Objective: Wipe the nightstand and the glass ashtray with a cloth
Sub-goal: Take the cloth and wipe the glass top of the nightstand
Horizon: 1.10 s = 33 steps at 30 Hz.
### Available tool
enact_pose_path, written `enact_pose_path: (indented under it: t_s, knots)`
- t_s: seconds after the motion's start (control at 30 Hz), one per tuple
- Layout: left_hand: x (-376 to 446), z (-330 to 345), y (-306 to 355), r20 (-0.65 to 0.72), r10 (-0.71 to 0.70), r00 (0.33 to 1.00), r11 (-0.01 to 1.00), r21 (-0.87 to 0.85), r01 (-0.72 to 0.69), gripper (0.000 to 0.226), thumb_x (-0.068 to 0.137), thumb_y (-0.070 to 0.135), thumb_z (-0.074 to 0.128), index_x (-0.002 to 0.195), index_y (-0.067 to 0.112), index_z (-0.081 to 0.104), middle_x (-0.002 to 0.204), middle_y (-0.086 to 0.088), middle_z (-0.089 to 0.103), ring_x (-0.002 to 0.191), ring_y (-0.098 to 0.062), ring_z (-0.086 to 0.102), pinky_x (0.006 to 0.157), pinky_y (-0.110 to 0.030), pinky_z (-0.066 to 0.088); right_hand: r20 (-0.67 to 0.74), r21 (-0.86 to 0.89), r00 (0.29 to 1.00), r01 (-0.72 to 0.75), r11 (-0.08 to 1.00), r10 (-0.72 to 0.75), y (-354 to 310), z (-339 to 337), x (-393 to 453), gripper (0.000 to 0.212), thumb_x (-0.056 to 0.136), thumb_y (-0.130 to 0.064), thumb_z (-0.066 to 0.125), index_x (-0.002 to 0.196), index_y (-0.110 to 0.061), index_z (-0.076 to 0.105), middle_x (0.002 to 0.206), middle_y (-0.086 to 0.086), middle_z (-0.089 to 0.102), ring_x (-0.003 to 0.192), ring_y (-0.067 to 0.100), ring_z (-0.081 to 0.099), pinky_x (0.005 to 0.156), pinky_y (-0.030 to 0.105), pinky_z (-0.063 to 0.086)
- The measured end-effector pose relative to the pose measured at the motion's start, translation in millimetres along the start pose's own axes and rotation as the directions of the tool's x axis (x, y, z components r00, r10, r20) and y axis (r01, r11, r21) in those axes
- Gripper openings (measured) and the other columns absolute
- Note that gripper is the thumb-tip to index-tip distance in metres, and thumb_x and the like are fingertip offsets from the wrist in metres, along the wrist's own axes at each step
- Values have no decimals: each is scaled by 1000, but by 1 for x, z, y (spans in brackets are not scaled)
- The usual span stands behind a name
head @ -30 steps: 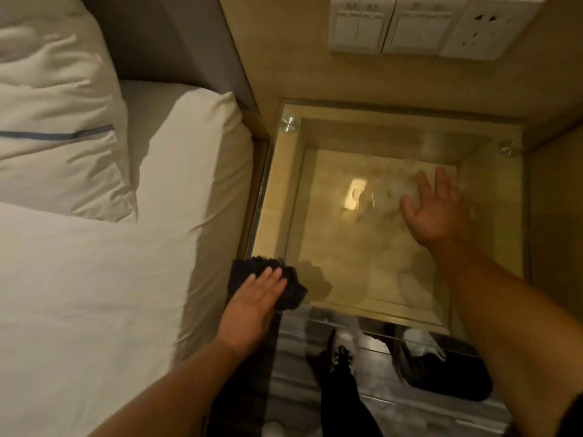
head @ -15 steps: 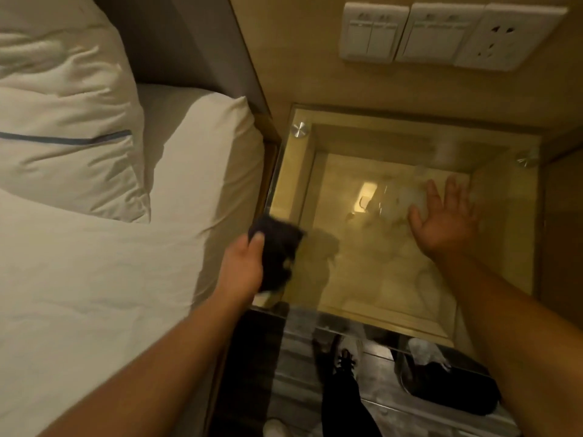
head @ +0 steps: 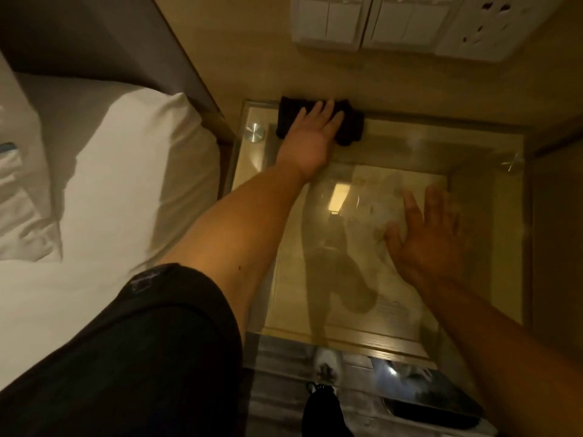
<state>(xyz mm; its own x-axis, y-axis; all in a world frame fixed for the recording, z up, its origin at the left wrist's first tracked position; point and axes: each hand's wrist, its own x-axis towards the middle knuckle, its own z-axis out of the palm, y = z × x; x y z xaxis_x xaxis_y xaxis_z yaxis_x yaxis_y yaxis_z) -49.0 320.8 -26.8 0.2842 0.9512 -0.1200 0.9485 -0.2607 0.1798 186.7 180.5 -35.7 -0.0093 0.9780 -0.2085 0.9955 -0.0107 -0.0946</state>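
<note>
The nightstand [head: 410, 146] has a clear glass top over a wooden box, with the floor showing through at its near edge. A black cloth [head: 352, 129] lies at the top's far left corner against the wall. My left hand [head: 310, 135] presses flat on the cloth, fingers stretched over it. My right hand [head: 426, 241] is spread open, palm down, over the right half of the glass and holds nothing. A faint clear shape [head: 380, 209] just left of its fingers may be the glass ashtray; it is too blurred to tell.
A bed with white pillows [head: 126, 171] runs close along the nightstand's left side. Wall switches and a socket [head: 394, 20] sit above its back edge. Round metal studs [head: 255, 133] mark the glass corners. A dark bin [head: 435, 408] stands on the floor near my foot.
My left hand carried the cloth from the near left corner of the glass to the far left corner by the wall. My right hand stayed spread over the right side.
</note>
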Motion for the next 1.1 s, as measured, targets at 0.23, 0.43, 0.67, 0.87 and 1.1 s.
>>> enact_pose_path:
  t_s: [0.23, 0.43, 0.67, 0.87, 1.1]
  knots:
    - [-80, 2, 18, 34, 57, 998, 996, -77, -55, 56, 98, 13, 43, 150, 15, 21, 158, -6, 16, 146, -20, 10, 117, -35, 1, 25, 15, 1000, -9, 1000, 9, -2, -4, -2, 64, 91, -55, 19, 150, -29, 13, 160, 9, 4, 146, 28, -3, 116, 51, -2]
    - [-220, 24, 50, 73, 101, 992, 976, -200, -85, 56, 94, 17, 49, 147, 15, 30, 156, -6, 24, 145, -21, 15, 117, -37, 0, 28, 63, 999, -21, 998, 20, -7, -12, -6, 61, 94, -51, 28, 149, -28, 16, 160, 9, 5, 145, 29, -1, 115, 55, 2]
    - [-368, 41, 101, 147, 93, 985, 973, -225, -58, 63, 77, 15, 67, 137, 12, 48, 146, -8, 42, 137, -25, 36, 111, -51, 20, 40, 23, 999, 1, 1000, -2, -6, -11, -6, 65, 92, -55, 16, 150, -27, 13, 160, 11, 3, 146, 31, -2, 115, 55, 4]
    - [-393, 36, 113, 166, -2, 986, 936, -346, 60, 47, 90, 14, 54, 136, 14, 49, 148, -4, 41, 139, -20, 33, 117, -40, 11, 45, 3, 999, 11, 1000, -11, -2, -7, -3, 66, 91, -58, 12, 150, -28, 10, 160, 11, 1, 146, 31, -2, 115, 55, 1]
    - [-391, -1, 135, 681, -418, 601, -111, -695, 710, 29, 101, 32, 41, 113, 18, 63, 108, -7, 68, 106, -23, 62, 97, -46, 47, 16, 143, 1000, 4, 990, -7, 8, -15, -1, 64, 96, -54, 22, 150, -21, 12, 159, 13, 7, 145, 31, 2, 116, 54, 6]
